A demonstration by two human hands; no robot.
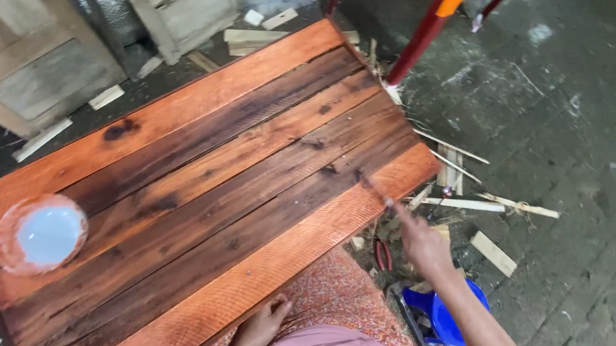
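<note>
Your right hand (pixel 423 242) pinches a thin brush (pixel 376 191), tip on the reddish stained plank counter (pixel 197 179) just ahead; left hand (pixel 263 325) clasps its near edge. Staining underway; next, steady strokes.

Blue bucket (pixel 450 316) on concrete floor (pixel 582 129); wood offcuts (pixel 496 206) scattered (pale); cabinet doors (pixel 46 50) leaning.

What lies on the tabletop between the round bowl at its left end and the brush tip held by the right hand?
In the head view, only bare stained planks lie between the bowl and the brush in the right hand.
</note>
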